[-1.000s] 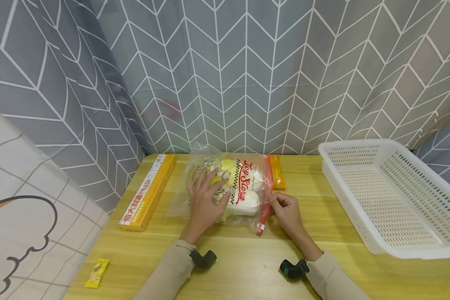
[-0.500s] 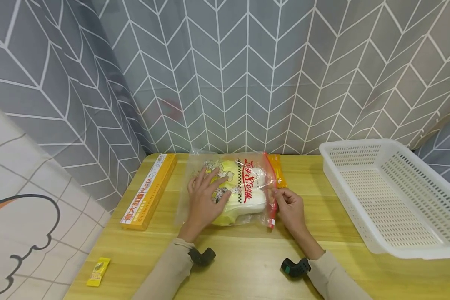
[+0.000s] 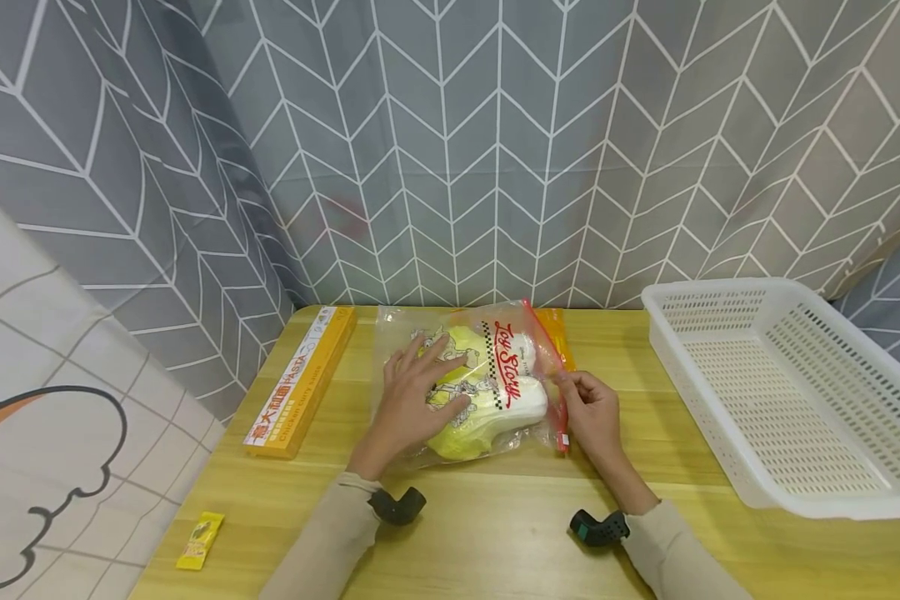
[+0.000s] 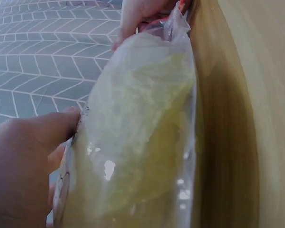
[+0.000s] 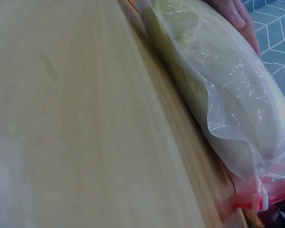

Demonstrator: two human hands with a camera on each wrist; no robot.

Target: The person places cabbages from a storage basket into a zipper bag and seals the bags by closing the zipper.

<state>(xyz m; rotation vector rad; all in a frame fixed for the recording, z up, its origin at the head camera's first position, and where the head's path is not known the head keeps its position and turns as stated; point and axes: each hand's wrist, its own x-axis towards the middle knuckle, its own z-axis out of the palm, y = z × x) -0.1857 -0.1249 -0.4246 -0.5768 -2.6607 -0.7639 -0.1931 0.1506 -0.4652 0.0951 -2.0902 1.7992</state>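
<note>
A clear zip bag (image 3: pixel 543 433) with red "Toy Story" lettering lies on the wooden table, its red zip edge (image 3: pixel 542 327) toward the right. Pale yellow-green napa cabbage (image 3: pixel 461 442) with thick white stems shows through the plastic. My left hand (image 3: pixel 412 400) rests on top of the bag's left half, fingers spread. At the zip edge, my right hand (image 3: pixel 594 412) pinches the bag between thumb and forefinger. In the left wrist view the cabbage (image 4: pixel 147 118) bulges under the plastic, beside the left thumb (image 4: pixel 54 127). The right wrist view shows the zip's slider (image 5: pixel 260 202) near the bag's lower corner.
A yellow pasta box (image 3: pixel 303 383) lies left of the bag, and a small yellow sachet (image 3: pixel 200 540) is near the table's left edge. An orange packet (image 3: pixel 557 327) sits partly under the bag. A white perforated basket (image 3: pixel 693 417) stands at the right.
The bag's zip end has shifted right and tilted, and more cabbage shows at the near side. My right hand has moved right with the zip edge; the left hand stays on the bag.
</note>
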